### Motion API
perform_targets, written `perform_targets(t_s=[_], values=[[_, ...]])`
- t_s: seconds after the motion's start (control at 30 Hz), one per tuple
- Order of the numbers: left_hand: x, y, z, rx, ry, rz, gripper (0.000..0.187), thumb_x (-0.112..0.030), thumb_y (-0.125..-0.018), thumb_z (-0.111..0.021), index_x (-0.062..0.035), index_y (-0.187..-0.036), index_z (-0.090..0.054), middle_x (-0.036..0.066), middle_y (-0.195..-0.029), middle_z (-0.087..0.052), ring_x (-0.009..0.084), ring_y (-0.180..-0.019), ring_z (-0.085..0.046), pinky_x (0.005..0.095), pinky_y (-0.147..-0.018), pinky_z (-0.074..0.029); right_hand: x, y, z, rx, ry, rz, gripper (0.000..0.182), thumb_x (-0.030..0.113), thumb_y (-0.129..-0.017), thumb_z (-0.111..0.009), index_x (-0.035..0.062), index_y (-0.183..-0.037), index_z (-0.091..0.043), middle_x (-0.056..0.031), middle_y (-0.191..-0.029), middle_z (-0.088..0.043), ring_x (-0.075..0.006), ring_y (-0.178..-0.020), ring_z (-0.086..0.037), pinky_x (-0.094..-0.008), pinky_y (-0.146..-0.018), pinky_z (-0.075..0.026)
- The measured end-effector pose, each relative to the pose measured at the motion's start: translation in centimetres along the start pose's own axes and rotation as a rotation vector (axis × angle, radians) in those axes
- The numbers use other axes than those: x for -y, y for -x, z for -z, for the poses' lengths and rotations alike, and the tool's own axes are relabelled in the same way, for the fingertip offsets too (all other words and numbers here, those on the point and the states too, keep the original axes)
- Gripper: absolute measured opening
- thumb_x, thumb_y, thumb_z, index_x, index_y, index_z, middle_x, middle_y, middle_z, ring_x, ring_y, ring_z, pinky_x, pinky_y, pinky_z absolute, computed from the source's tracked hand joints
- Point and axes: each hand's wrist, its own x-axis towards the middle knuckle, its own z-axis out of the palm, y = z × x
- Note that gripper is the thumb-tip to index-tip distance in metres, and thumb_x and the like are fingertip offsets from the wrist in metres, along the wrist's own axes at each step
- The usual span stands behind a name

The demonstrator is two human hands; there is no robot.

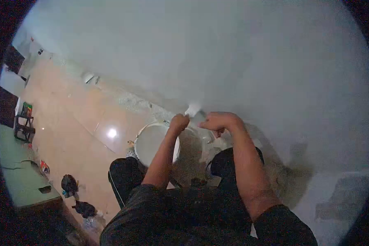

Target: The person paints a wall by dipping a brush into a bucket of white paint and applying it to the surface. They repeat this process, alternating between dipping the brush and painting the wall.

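My left hand [179, 122] is closed above the right rim of a round white bucket [137, 137]. From its fingers sticks out a small scraper [188, 111] thickly coated in white paste [194, 107]. Close by on the right, my right hand [220, 121] is bent at the wrist with its fingers curled in. A thin dark blade, looking like a second scraper [202, 112], shows at its fingertips and meets the white paste. The handles are mostly hidden. Pale, smooth contents fill the bucket, which stands beside my left knee.
A grey-white wall [274, 61] rises directly ahead, with whitish debris [131, 101] along its foot. Glossy tan floor [78, 119] stretches to the left. A dark stool [23, 127], black bags [69, 184] and a pale green surface [18, 180] are at the far left.
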Motion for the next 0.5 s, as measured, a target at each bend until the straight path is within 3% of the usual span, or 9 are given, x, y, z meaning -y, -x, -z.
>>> perform_targets(t_s=[0.07, 0.13, 0.17, 0.23, 0.27, 0.33, 0.4, 0.5], values=[[-2.2, 0.3, 1.4, -0.02, 0.077, 0.017, 0.056, -0.046, -0.085, -0.046, 0.0066, -0.08, -0.062, 0.031, -0.083, -0.059, 0.0473, -0.086, -0.056, 0.0486, -0.075, -0.045, 0.0, 0.2, -0.1, -0.013, 0.008, -0.026, 0.059, 0.054, -0.086, -0.046, -0.0026, -0.079, -0.061, -0.0105, -0.056, -0.059, -0.0197, -0.052, -0.059, -0.0337, -0.052, -0.049], [-5.6, 2.1, 4.1, -0.076, 0.133, 0.05, 0.054, -0.047, -0.085, -0.048, 0.0042, -0.073, -0.063, 0.024, -0.07, -0.062, 0.0401, -0.07, -0.062, 0.0461, -0.065, -0.047, 0.0, 0.6, -0.1, 0.007, 0.003, -0.038, 0.059, 0.055, -0.085, -0.046, -0.0021, -0.078, -0.061, -0.0104, -0.057, -0.06, -0.0191, -0.052, -0.058, -0.0329, -0.052, -0.048], [-7.3, 3.9, 6.1, -0.08, 0.131, 0.05, 0.054, -0.047, -0.085, -0.048, 0.0042, -0.073, -0.063, 0.024, -0.07, -0.062, 0.0401, -0.07, -0.062, 0.0461, -0.065, -0.047, 0.5, 1.6, 0.1, -0.028, -0.014, -0.024, 0.059, 0.055, -0.084, -0.047, -0.0007, -0.073, -0.062, -0.0101, -0.057, -0.06, -0.0189, -0.052, -0.057, -0.0323, -0.051, -0.047], [-10.3, 6.8, 9.6, -0.06, 0.357, 0.063, 0.055, -0.046, -0.085, -0.05, 0.0038, -0.065, -0.062, 0.015, -0.056, -0.058, 0.0268, -0.053, -0.058, 0.0389, -0.055, -0.045, 0.1, 1.9, 0.2, -0.032, -0.01, -0.027, 0.058, 0.055, -0.084, -0.047, -0.0005, -0.074, -0.062, -0.0098, -0.057, -0.06, -0.0187, -0.052, -0.057, -0.0321, -0.051, -0.047], [-10.1, 6.9, 9.8, -0.06, 0.35, 0.063, 0.055, -0.046, -0.085, -0.05, 0.0038, -0.065, -0.062, 0.015, -0.056, -0.058, 0.0268, -0.053, -0.058, 0.0389, -0.055, -0.045, -0.2, 1.9, 0.2, -0.032, -0.009, -0.036, 0.058, 0.055, -0.084, -0.048, -0.0004, -0.075, -0.062, -0.0096, -0.056, -0.06, -0.0186, -0.052, -0.056, -0.0319, -0.051, -0.046], [-9.2, 6.6, 9.9, -0.139, 0.355, -0.14, 0.056, -0.046, -0.085, -0.051, 0.0026, -0.059, -0.059, 0.008, -0.05, -0.052, 0.0154, -0.046, -0.05, 0.0317, -0.049, -0.04, -0.5, 2.2, 0.2, -0.025, -0.016, -0.025, 0.057, 0.055, -0.084, -0.048, -0.0004, -0.077, -0.062, -0.0095, -0.056, -0.06, -0.0184, -0.052, -0.056, -0.0321, -0.05, -0.046], [-7.0, 5.2, 7.9, -0.105, 0.366, -0.181, 0.054, -0.045, -0.087, -0.05, 0.001, -0.061, -0.058, 0.006, -0.05, -0.051, 0.0129, -0.048, -0.049, 0.0306, -0.05, -0.04, -0.6, 2.8, 0.5, -0.02, -0.018, -0.017, 0.057, 0.055, -0.084, -0.048, -0.0005, -0.079, -0.062, -0.0094, -0.056, -0.06, -0.0183, -0.052, -0.056, -0.0322, -0.05, -0.046], [-3.9, 3.4, 3.3, 0.037, 0.593, -0.242, 0.047, -0.045, -0.091, -0.045, -0.0001, -0.078, -0.055, 0.004, -0.061, -0.049, 0.0116, -0.057, -0.047, 0.0301, -0.054, -0.04, -1.0, 3.1, 0.6, -0.029, -0.056, -0.057, 0.058, 0.055, -0.084, -0.047, -0.0006, -0.079, -0.061, -0.0093, -0.057, -0.06, -0.0183, -0.052, -0.056, -0.0325, -0.051, -0.046]])
